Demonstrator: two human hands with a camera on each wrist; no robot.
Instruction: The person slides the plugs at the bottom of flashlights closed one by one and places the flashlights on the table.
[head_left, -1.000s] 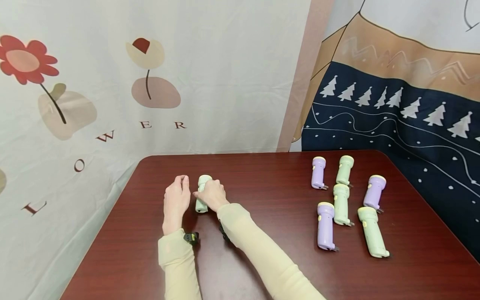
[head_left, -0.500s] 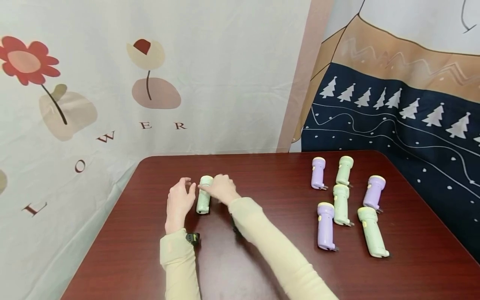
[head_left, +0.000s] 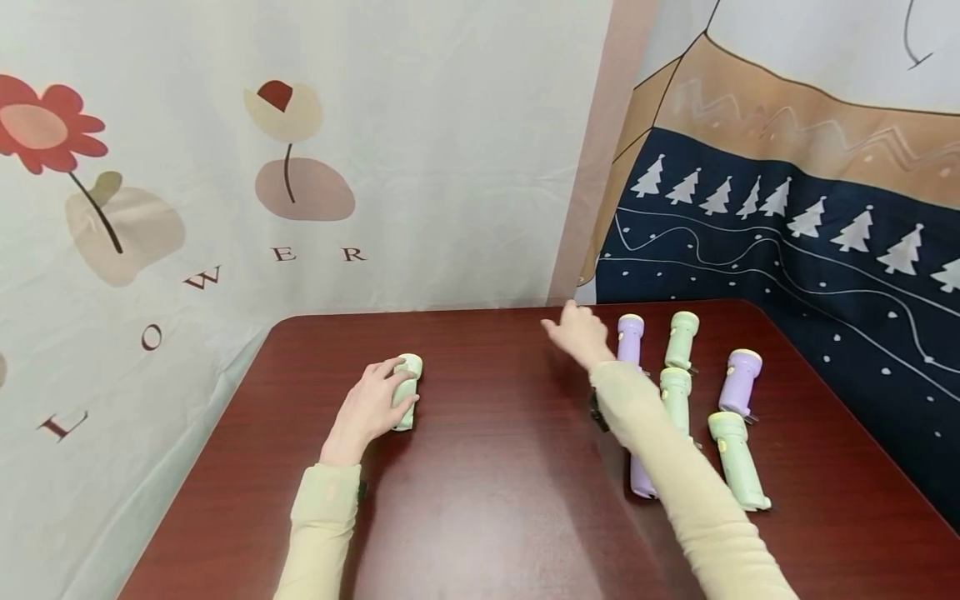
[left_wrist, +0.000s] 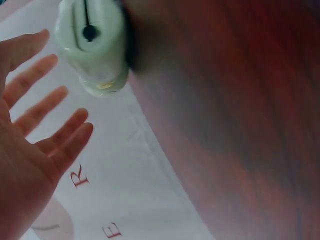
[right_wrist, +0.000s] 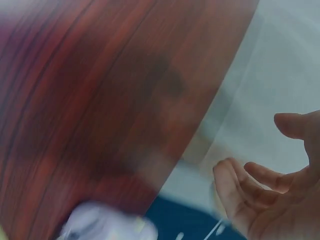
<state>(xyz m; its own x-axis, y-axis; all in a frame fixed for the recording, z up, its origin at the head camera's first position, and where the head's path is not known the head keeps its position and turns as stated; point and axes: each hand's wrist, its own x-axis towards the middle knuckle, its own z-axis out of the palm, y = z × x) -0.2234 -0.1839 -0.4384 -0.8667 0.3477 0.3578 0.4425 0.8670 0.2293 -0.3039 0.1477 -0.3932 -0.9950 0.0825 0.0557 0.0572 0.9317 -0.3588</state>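
Observation:
A pale green flashlight (head_left: 409, 365) lies on the left part of the table, its head toward the back edge. My left hand (head_left: 369, 403) reaches over its left side, and the fingers cover part of its body in the head view. In the left wrist view those fingers are spread beside the green flashlight (left_wrist: 95, 55), with a gap between. My right hand (head_left: 579, 335) is above the back of the table, left of a purple flashlight (head_left: 630, 333). Its thumb stands out and its fingers are loosely bent, with nothing in them in the right wrist view.
Several other purple and green flashlights stand grouped on the right of the dark red table (head_left: 480, 500), among them a green flashlight (head_left: 738, 467) and a purple flashlight (head_left: 741, 379). My right sleeve (head_left: 675, 450) partly hides some. Printed curtains (head_left: 450, 167) hang behind.
My right hand has left the green flashlight and swung right toward the group. My left hand has moved right, from beside the green flashlight to over it.

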